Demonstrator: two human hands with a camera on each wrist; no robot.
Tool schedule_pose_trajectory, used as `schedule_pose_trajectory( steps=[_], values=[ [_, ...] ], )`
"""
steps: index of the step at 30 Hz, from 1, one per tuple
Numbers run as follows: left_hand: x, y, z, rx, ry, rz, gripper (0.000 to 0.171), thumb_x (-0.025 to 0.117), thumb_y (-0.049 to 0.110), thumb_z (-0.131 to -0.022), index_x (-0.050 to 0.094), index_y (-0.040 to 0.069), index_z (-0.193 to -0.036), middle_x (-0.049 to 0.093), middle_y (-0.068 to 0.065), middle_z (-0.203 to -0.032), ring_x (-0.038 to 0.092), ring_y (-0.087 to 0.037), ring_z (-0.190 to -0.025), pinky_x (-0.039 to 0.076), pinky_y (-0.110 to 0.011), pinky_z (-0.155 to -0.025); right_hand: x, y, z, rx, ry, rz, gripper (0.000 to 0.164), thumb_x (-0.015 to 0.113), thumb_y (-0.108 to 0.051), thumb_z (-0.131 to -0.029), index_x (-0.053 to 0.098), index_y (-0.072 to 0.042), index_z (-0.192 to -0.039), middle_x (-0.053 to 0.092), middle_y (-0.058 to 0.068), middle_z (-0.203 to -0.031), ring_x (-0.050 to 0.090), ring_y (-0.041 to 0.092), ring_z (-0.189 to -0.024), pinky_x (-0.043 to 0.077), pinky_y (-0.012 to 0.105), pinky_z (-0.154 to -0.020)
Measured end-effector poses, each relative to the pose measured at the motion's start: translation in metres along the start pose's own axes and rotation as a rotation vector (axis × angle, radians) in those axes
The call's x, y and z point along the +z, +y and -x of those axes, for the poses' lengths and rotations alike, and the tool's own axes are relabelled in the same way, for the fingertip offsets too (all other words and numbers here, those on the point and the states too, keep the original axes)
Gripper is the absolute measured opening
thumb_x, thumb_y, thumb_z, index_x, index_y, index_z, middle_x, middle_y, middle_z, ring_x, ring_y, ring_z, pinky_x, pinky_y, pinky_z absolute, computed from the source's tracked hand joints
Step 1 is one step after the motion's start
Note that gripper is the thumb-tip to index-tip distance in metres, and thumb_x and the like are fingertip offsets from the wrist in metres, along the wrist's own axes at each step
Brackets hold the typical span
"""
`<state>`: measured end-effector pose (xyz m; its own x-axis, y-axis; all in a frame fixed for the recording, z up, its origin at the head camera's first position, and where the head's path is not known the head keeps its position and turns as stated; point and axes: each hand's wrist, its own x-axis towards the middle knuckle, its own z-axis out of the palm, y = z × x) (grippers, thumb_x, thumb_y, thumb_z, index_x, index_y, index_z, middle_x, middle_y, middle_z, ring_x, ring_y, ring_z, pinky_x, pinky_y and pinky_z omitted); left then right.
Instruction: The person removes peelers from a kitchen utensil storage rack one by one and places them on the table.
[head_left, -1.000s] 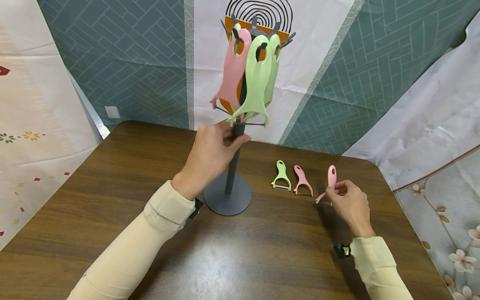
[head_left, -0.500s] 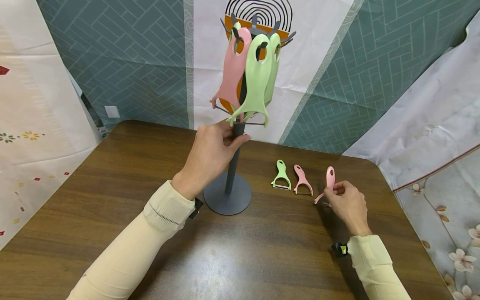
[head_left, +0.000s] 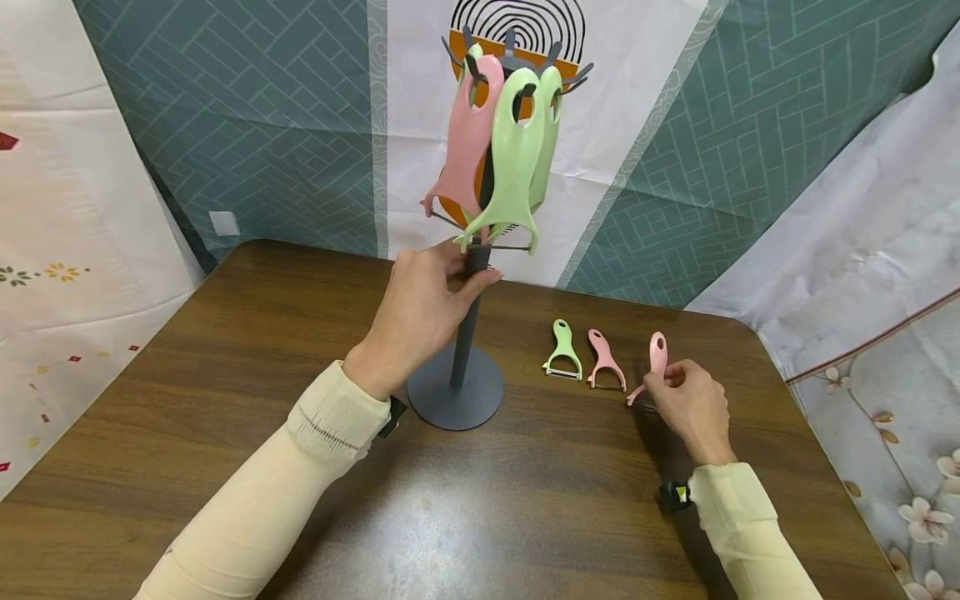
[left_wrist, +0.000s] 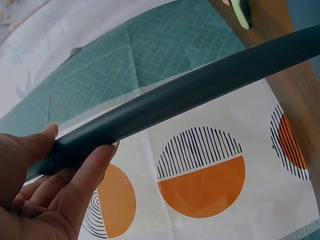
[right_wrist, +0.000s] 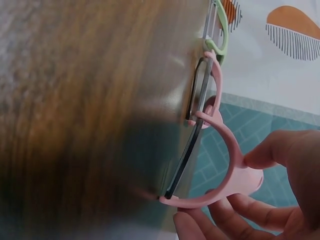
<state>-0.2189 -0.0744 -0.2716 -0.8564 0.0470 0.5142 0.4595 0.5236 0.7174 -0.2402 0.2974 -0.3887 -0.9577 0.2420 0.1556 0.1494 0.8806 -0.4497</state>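
Observation:
My left hand [head_left: 423, 312] grips the dark post [head_left: 467, 325] of a hook stand, just below the peelers hanging from it. In the left wrist view, thumb and fingers wrap the post [left_wrist: 175, 102]. From the stand's hooks hang a pink peeler [head_left: 468, 137] and a light green peeler [head_left: 516, 150], with more green ones partly hidden behind. On the right, my right hand [head_left: 692, 408] pinches a pink peeler [head_left: 657, 354] by its handle. The right wrist view shows this peeler [right_wrist: 232, 165] with its blade end close to the table. Left of it lie another pink peeler [head_left: 604, 358] and a green peeler [head_left: 562, 348].
The stand's round grey base [head_left: 456, 400] rests on the brown wooden table [head_left: 517, 517]. Several bare hooks [head_left: 577, 77] stick out at its top right. Patterned cloths [head_left: 292, 125] hang behind the table and along both sides.
My right hand has shifted slightly left with the pink peeler, toward the two peelers lying on the table. My left hand stays on the post.

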Motion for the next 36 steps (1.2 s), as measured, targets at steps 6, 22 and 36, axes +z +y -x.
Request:
schedule_pose_trajectory(
  steps=[6,22,36],
  values=[
    [0.0,0.0,-0.001,0.001,0.001,0.001,0.034,0.081,0.021,-0.09,0.073,0.003,-0.117,0.08,-0.009,-0.097,0.078,-0.016,-0.088,0.061,-0.034,-0.077,0.003,-0.002,-0.002,0.008,-0.003,0.011,0.038,0.063,-0.04,-0.091,0.068,-0.006,-0.105,0.072,0.012,-0.094,0.066,0.03,-0.081,0.042,0.034,-0.058],
    [0.0,0.002,-0.002,0.0,-0.001,-0.01,0.034,0.08,0.021,-0.09,0.072,0.003,-0.118,0.08,-0.009,-0.097,0.078,-0.017,-0.09,0.061,-0.034,-0.079,0.007,-0.003,-0.011,0.047,0.01,0.02,0.036,0.062,-0.039,-0.089,0.069,-0.007,-0.103,0.073,0.011,-0.093,0.067,0.034,-0.086,0.044,0.04,-0.061],
    [0.0,0.003,-0.002,-0.004,-0.009,-0.006,0.037,0.08,0.021,-0.09,0.071,0.004,-0.122,0.08,-0.009,-0.1,0.078,-0.017,-0.091,0.061,-0.034,-0.081,0.005,-0.004,-0.021,0.044,-0.029,0.047,0.035,0.062,-0.041,-0.088,0.067,-0.008,-0.099,0.072,0.016,-0.096,0.066,0.038,-0.086,0.045,0.043,-0.06]
  ],
)
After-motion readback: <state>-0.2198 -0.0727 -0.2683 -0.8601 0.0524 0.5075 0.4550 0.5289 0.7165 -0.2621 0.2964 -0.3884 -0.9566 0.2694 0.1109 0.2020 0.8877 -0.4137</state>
